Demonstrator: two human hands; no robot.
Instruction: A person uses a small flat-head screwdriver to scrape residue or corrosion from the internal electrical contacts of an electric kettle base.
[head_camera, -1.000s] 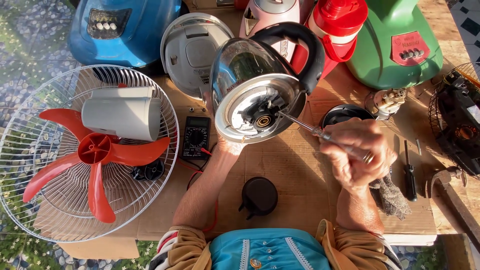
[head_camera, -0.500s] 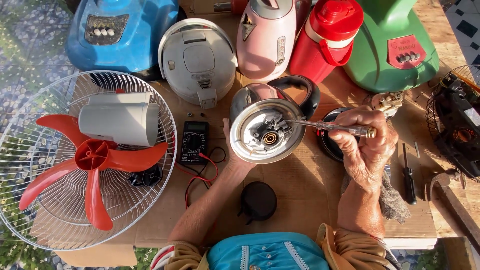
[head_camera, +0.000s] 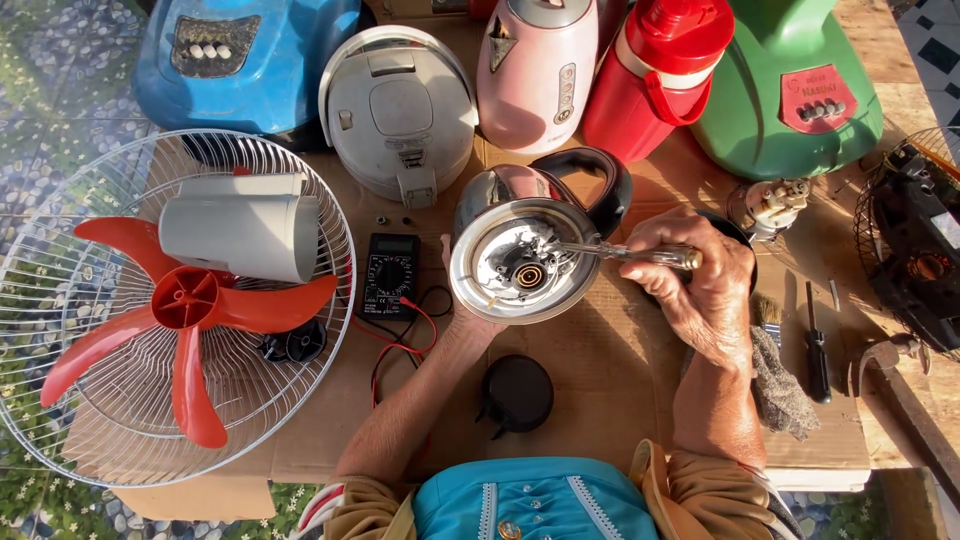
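A steel electric kettle (head_camera: 520, 260) with a black handle is tipped so its underside faces me, showing the round base and its central connector. My left hand (head_camera: 462, 318) holds the kettle from below, mostly hidden behind the base. My right hand (head_camera: 700, 285) grips a screwdriver (head_camera: 640, 253) whose shaft reaches left into the kettle's base. A black round cap (head_camera: 518, 392) lies on the cardboard below the kettle.
A caged fan with red blades (head_camera: 170, 310) fills the left. A multimeter (head_camera: 390, 275) with red leads lies beside it. A white rice cooker (head_camera: 400, 110), pink kettle (head_camera: 540, 70), red flask (head_camera: 660, 75) and green appliance (head_camera: 800, 85) stand behind. A black screwdriver (head_camera: 818, 345) lies right.
The kettle has come down and toward me, its base turned more squarely to view. My right hand has risen and moved the screwdriver tip further into the base.
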